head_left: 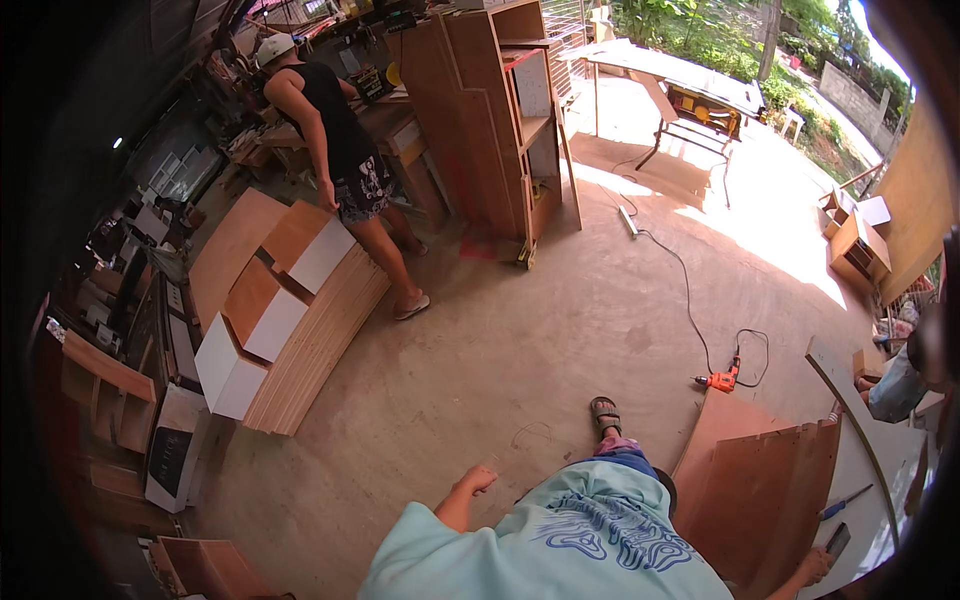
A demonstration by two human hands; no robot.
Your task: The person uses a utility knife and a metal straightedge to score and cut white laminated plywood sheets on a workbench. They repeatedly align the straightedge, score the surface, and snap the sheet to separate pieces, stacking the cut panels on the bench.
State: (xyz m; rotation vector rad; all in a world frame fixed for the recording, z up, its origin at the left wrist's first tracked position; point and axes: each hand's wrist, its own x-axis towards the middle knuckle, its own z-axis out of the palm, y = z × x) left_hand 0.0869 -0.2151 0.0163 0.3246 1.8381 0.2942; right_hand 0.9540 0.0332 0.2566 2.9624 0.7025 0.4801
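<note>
My left hand (475, 480) hangs beside my light blue shirt at the lower middle, its fingers loosely curled and nothing visible in them. At the lower right my right hand (812, 565) grips a dark flat object (838, 540), too small to identify surely. It is beside brown wooden panels (752, 490) and a light board (865, 470) bearing a blue-handled tool (842, 502). An orange drill (720, 380) lies on the concrete floor (520, 360) beyond the panels, attached to a looping cord.
A co-worker (318, 130) stands by a workbench, next to stacked plywood (300, 360) with white-faced pieces on top. A tall wooden cabinet (460, 120), a saw table (700, 105), a power strip (628, 220) and small cabinets (860, 250) surround the floor. Another person (890, 390) is at the right edge.
</note>
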